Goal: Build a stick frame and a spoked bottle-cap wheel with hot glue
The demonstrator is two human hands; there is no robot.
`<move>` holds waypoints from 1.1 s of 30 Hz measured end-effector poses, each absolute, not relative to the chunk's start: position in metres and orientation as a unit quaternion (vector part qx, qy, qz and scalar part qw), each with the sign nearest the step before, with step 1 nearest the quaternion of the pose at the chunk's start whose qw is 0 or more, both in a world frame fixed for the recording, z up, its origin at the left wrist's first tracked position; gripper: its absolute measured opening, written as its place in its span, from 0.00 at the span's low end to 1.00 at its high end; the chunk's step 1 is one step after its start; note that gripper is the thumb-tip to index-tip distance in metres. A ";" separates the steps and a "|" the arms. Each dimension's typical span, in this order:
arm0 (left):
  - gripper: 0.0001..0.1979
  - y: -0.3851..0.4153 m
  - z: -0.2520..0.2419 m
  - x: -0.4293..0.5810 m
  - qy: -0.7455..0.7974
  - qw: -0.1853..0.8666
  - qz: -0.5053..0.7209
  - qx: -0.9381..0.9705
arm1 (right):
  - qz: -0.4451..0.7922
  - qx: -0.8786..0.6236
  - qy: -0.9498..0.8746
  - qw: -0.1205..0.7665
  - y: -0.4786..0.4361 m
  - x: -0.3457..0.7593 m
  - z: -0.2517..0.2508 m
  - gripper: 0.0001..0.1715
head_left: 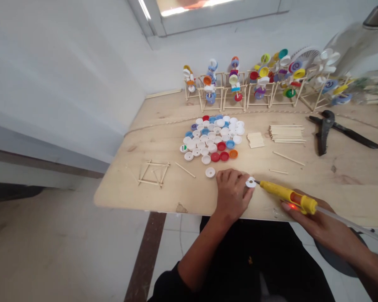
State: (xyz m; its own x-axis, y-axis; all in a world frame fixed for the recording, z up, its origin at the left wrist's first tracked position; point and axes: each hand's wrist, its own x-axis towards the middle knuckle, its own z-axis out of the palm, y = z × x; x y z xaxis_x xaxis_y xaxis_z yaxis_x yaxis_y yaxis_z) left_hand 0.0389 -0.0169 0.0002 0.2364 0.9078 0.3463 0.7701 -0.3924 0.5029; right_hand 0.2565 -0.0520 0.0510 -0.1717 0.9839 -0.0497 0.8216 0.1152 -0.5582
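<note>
My left hand [232, 193] rests near the table's front edge, its fingers closed on a small white bottle cap [250, 182] with a hole or dark spot at its centre. In my right hand [318, 220] is a yellow hot glue gun [279, 191] with a red light showing and a clear glue stick out of its back. The gun's nozzle touches or nearly touches the right side of the held cap. Another white bottle cap [210, 172] lies just left of my left hand's fingers. Behind it spreads a group of white, red, blue and orange caps [211, 136].
A square stick frame [153, 173] and a loose stick [185, 170] lie at left. Short sticks [255, 140], longer sticks [286, 134] and black-handled pliers [326, 132] lie at right. Stick stands with colourful cap wheels [234, 90] line the wall, beside a white fan [305, 56].
</note>
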 end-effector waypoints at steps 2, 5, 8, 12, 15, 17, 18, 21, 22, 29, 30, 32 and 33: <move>0.12 -0.017 0.000 0.039 0.538 0.116 0.305 0.778 | 0.277 -0.614 -0.723 0.154 -0.052 0.255 0.051 0.19; 0.11 -0.017 -0.001 0.039 0.537 0.118 0.306 0.777 | 0.306 -0.612 -0.715 0.141 -0.051 0.255 0.048 0.19; 0.11 -0.017 -0.002 0.039 0.536 0.115 0.308 0.777 | 0.304 -0.612 -0.717 0.136 -0.050 0.256 0.046 0.19; 0.11 -0.017 -0.002 0.039 0.535 0.112 0.311 0.778 | 0.297 -0.612 -0.719 0.144 -0.050 0.256 0.044 0.18; 0.11 -0.017 -0.003 0.039 0.534 0.113 0.313 0.778 | 0.298 -0.614 -0.716 0.147 -0.050 0.255 0.043 0.19; 0.11 -0.017 -0.003 0.039 0.533 0.112 0.314 0.778 | 0.294 -0.614 -0.718 0.146 -0.049 0.256 0.041 0.19; 0.11 -0.017 -0.002 0.039 0.533 0.112 0.314 0.778 | 0.291 -0.614 -0.720 0.144 -0.048 0.257 0.041 0.20; 0.11 -0.017 -0.002 0.039 0.533 0.112 0.316 0.777 | 0.290 -0.608 -0.725 0.139 -0.048 0.258 0.040 0.19; 0.11 -0.017 -0.001 0.039 0.533 0.113 0.316 0.777 | 0.289 -0.606 -0.728 0.139 -0.048 0.258 0.040 0.19; 0.11 -0.016 -0.002 0.039 0.536 0.115 0.307 0.778 | 0.243 -0.609 -0.740 0.153 -0.053 0.252 0.045 0.20; 0.11 -0.017 -0.002 0.039 0.536 0.116 0.307 0.778 | 0.238 -0.607 -0.743 0.154 -0.053 0.252 0.045 0.21; 0.11 -0.017 -0.002 0.039 0.536 0.118 0.306 0.778 | 0.230 -0.604 -0.748 0.153 -0.053 0.252 0.044 0.21; 0.12 -0.017 -0.002 0.039 0.537 0.119 0.305 0.778 | 0.227 -0.604 -0.749 0.151 -0.053 0.252 0.044 0.21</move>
State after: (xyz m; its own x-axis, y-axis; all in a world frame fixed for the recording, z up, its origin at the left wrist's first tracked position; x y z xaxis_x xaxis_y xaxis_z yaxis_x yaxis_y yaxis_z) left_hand 0.0388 -0.0169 -0.0023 0.2382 0.9074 0.3462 0.7626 -0.3955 0.5119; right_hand 0.2519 -0.0531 0.0435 -0.2238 0.9734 -0.0483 0.8368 0.1665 -0.5216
